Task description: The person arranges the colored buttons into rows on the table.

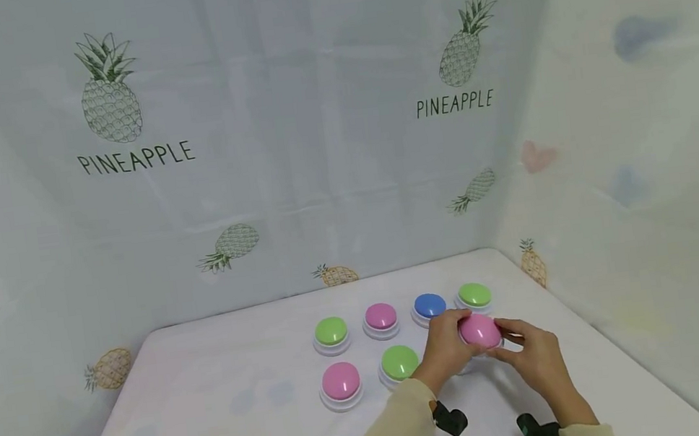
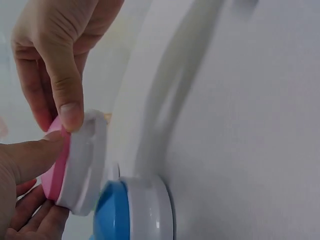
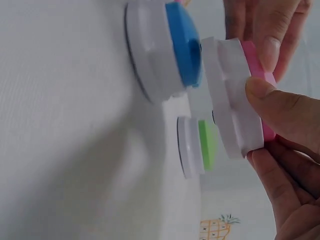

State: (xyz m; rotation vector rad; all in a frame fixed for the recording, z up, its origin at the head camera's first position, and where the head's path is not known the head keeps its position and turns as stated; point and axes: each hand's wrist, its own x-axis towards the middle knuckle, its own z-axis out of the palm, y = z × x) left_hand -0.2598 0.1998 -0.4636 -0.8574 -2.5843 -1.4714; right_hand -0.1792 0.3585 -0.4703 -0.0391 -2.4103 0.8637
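Note:
My left hand (image 1: 445, 346) and right hand (image 1: 535, 356) hold one pink dome push button (image 1: 480, 331) between them, raised off the table. Thumbs and fingers of both pinch its pink cap and white base from opposite sides. Its white base (image 2: 87, 162) is tilted in the left wrist view. Just under it a blue push button (image 3: 184, 45) stands on the table, close to the held one; in the head view the hands mostly hide it. Farther back, a green push button (image 3: 206, 145) shows in the right wrist view.
Behind the hands, a back row holds a green button (image 1: 331, 331), a pink button (image 1: 380, 316), a blue button (image 1: 429, 305) and another green button (image 1: 475, 295). Nearer are a pink button (image 1: 340, 381) and a green button (image 1: 400, 362). Pineapple-print cloth (image 1: 318, 178) hangs behind the white table (image 1: 216, 409).

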